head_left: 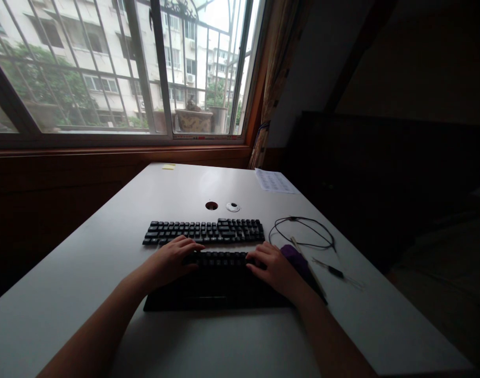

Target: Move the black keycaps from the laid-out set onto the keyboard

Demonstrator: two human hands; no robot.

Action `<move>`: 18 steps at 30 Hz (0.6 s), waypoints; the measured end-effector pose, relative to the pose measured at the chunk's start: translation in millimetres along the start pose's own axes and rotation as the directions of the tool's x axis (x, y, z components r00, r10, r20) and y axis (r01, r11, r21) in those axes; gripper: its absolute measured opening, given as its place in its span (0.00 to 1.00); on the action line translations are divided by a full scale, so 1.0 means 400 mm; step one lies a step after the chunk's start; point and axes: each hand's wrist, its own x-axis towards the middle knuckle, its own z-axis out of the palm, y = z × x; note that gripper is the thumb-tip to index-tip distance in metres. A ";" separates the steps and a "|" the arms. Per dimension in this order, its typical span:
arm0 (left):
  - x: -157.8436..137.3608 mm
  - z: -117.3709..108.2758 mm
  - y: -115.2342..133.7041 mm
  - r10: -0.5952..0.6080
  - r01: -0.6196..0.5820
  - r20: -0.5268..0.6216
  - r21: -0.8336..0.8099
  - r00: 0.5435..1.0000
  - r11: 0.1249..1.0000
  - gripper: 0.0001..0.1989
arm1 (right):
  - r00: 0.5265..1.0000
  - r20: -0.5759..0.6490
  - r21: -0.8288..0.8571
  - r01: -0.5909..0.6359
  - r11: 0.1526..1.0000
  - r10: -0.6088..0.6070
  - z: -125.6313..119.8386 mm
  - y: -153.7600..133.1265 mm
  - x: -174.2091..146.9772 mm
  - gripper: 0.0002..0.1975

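Note:
A black keyboard (220, 302) lies near the front of the white table, its lower part in deep shadow. My left hand (174, 258) rests at its upper left, fingers curled with the thumb below them. On the upper right, my right hand (272, 266) bends its fingers and thumb round the black keys. Dark rows of keys show between both hands. Just behind stands a block of black keycaps (192, 232) in neat rows. A purple cloth-like thing (295, 257) and a thin pale stick (317, 283) lie beside my right hand.
A looped black cable (302, 232) and a wire tool with a black grip (334, 271) lie on the right of the table (86, 268). Farther back are a round hole (212, 206), a round white cover (233, 207), printed paper (275, 181) and a yellow note (168, 166).

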 end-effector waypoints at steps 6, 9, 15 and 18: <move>-0.002 -0.001 0.000 0.003 -0.003 -0.002 0.009 1.000 1.000 0.24 | 1.000 0.014 0.018 -0.022 1.000 0.022 -0.008 -0.003 -0.001 0.05; -0.001 0.001 -0.002 0.007 -0.007 -0.011 0.010 1.000 1.000 0.24 | 1.000 0.016 0.000 -0.023 1.000 0.023 -0.005 -0.006 0.002 0.05; -0.001 -0.001 0.001 0.016 -0.016 -0.011 0.005 1.000 1.000 0.24 | 1.000 0.020 -0.001 -0.017 1.000 0.017 -0.005 -0.009 0.004 0.06; -0.001 -0.002 0.001 0.011 -0.011 -0.011 0.007 1.000 1.000 0.23 | 0.999 0.027 0.020 -0.039 0.999 0.038 -0.012 -0.006 0.000 0.05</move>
